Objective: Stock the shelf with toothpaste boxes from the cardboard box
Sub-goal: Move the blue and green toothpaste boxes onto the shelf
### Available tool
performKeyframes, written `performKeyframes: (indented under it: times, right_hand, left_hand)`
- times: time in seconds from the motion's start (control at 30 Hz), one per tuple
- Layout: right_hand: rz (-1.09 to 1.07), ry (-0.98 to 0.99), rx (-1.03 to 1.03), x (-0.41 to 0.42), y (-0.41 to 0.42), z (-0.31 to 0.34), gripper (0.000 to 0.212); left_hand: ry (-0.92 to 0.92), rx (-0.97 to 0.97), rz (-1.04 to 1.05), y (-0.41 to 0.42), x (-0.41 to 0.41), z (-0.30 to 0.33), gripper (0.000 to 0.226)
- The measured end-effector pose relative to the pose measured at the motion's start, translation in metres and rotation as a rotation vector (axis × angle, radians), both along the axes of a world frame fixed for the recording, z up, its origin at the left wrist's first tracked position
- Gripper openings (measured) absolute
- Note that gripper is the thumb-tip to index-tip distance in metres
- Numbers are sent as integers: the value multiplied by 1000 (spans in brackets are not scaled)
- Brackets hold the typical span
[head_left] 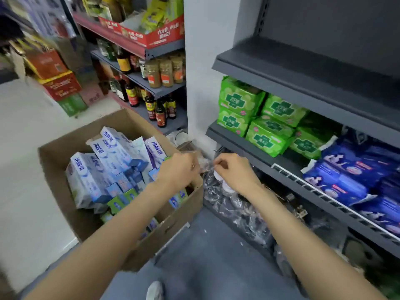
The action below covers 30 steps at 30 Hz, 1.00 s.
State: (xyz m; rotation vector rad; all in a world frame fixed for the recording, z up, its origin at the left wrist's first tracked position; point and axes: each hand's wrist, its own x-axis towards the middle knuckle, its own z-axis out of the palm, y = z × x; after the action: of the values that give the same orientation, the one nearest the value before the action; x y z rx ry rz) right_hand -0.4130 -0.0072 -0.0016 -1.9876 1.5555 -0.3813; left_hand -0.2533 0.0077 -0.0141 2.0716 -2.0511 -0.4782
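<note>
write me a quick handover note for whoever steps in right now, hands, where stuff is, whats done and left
Left hand: over the right rim of the cardboard box, fingers curled; what it holds is unclear.
Right hand: fingers pinched at crinkly clear plastic wrap by the bottom shelf.
Toothpaste boxes: all piled in the cardboard box on the floor.
Shelves: green packs and blue packs fill the middle shelves; the top grey shelf shows no toothpaste.
Done: none seen shelved. Left: shelve all the boxes.
</note>
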Motion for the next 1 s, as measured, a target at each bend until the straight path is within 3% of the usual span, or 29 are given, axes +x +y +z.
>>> performKeyframes:
  times: [0.2, 0.43, 0.53, 0.7, 0.9, 1.0]
  right_hand:
    - [-34, 57, 156, 112, -1, -42, 28]
    - [-148, 201, 346, 173, -29, -105, 47]
    - [-219, 245, 424, 183, -37, -130, 55]
    - [-320, 272, 402, 196, -37, -150, 40]
    - [-311, 126, 319, 183, -28, -140, 41]
    - [-338, -34, 273, 170, -21, -127, 42]
  left_hand:
    - [-84, 168, -43, -17, 103, -50, 22]
    - [-232, 348, -267, -63, 165, -123, 62]
    - [-219, 388, -339, -71, 171, -145, 67]
    - [-227, 298, -345, -77, 172, -163, 65]
    - [24, 232, -452, -87, 189, -138, 48]
    - [279, 182, -442, -87, 194, -111, 46]
